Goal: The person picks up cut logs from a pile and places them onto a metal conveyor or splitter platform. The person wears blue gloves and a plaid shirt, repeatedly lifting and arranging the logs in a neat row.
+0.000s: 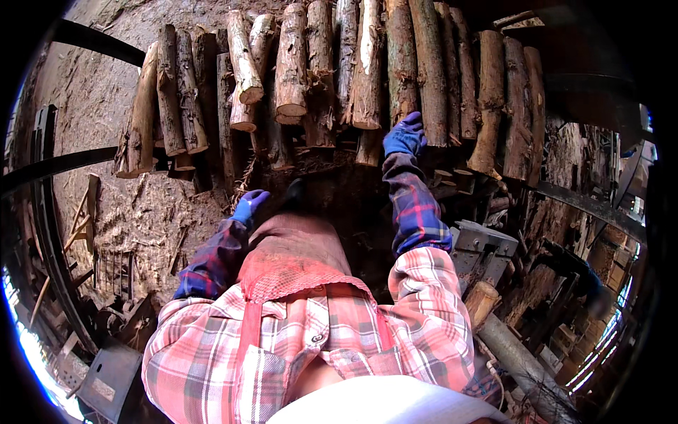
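Observation:
A row of cut logs with rough bark lies side by side in front of me, their sawn ends toward me. My right hand (405,135), in a blue glove, is at the near end of a brown log (402,60), its fingers closed against that end. Lower on the left, my left hand (250,205), also blue-gloved, hangs beside my knee below the logs, holding nothing that I can see, with its fingers loosely apart. A pale log (244,60) lies on top of others, up from that hand.
Dark metal bars (95,41) run along the left. At lower right are a grey metal bracket (484,240), a short log piece (482,300) and a thick grey pole (519,357). A metal box (109,378) stands at lower left. Bark litter covers the ground (141,226).

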Demonstrator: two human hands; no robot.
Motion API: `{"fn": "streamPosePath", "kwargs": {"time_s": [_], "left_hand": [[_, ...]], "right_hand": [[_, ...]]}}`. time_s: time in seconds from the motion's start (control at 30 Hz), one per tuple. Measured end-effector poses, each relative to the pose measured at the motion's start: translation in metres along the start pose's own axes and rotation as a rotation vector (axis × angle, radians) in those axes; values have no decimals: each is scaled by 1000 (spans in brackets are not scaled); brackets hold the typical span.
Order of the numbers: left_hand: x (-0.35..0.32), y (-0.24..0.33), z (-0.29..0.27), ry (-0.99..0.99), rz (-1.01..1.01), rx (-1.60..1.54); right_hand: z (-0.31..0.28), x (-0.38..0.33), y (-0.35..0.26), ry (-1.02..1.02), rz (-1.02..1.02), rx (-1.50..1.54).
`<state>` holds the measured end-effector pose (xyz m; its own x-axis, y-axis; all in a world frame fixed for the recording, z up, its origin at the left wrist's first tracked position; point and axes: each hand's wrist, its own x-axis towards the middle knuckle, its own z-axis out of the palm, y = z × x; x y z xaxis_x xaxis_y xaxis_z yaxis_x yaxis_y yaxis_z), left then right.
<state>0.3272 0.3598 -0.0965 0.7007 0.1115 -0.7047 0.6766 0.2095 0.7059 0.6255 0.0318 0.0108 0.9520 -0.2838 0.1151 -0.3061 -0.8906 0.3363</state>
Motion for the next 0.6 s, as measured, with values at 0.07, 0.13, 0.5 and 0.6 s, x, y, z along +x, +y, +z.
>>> {"fn": "streamPosePath", "kwargs": {"time_s": [0.07, 0.13, 0.5, 0.6], "left_hand": [[4, 11, 15, -110, -31, -55], [9, 16, 33, -171, -22, -63], [-15, 179, 99, -720, 574, 5], [13, 196, 134, -793, 161, -498]], "right_hand": [[7, 5, -2, -32, -42, -4], [-11, 9, -4, -153, -77, 12], [-77, -13, 77, -1186, -57, 1639], [-150, -101, 98, -1410, -89, 2038]]}}
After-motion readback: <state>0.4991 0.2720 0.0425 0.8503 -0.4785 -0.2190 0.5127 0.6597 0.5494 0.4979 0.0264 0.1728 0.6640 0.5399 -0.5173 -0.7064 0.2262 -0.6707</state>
